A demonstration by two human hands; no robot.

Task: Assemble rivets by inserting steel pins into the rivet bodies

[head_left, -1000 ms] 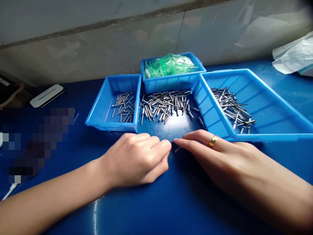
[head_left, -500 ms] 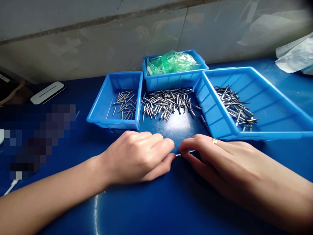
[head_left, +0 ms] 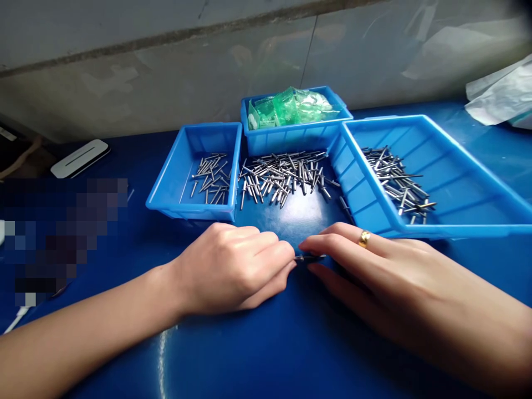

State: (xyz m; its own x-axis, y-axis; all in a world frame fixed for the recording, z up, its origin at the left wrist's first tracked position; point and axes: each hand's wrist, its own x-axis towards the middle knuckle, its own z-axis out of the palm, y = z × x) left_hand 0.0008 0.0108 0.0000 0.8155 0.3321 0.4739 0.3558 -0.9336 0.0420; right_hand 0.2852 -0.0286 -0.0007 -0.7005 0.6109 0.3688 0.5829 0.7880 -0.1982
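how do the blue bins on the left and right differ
The rectangular blue plastic bin at left looks smaller than the wide blue plastic bin at right. The left bin holds scattered silvery screws; the right bin holds a denser heap of slim metal rods. Both are open-topped and stand on the glossy blue table.

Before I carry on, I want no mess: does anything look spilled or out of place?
Possibly: a heap of metal fasteners lies loose on the table between the left tray and right tray, though that may be deliberate. One stray fastener lies apart, close beside the right tray. Nothing looks clearly damaged.
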